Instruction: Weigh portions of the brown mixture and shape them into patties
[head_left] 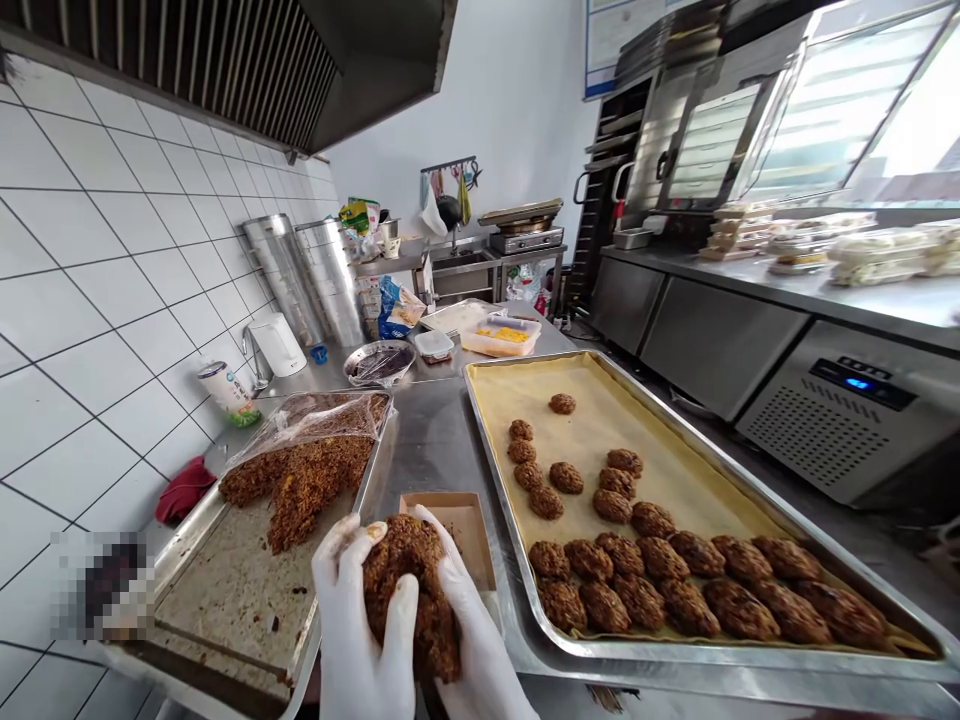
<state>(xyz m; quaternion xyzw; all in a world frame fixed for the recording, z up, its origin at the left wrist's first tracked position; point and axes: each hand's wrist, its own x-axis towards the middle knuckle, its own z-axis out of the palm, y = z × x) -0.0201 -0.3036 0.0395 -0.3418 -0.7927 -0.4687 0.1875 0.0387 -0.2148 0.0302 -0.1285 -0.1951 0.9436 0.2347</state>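
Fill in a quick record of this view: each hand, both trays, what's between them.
Left hand: white-gloved, holding brown clump
Right hand: white-gloved, on the clump's other side
Left tray: brown mixture, partly under clear plastic wrap
Right tray: shaped brown pieces on lining sheet
Between trays: open brown box, partly hidden

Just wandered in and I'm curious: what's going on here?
A person's white-gloved left hand and right hand hold a rounded brown lump. At left, loose brown mixture lies on a shallow metal tray, partly under clear plastic film; at right, oval brown pieces sit on a yellow-lined metal tray.
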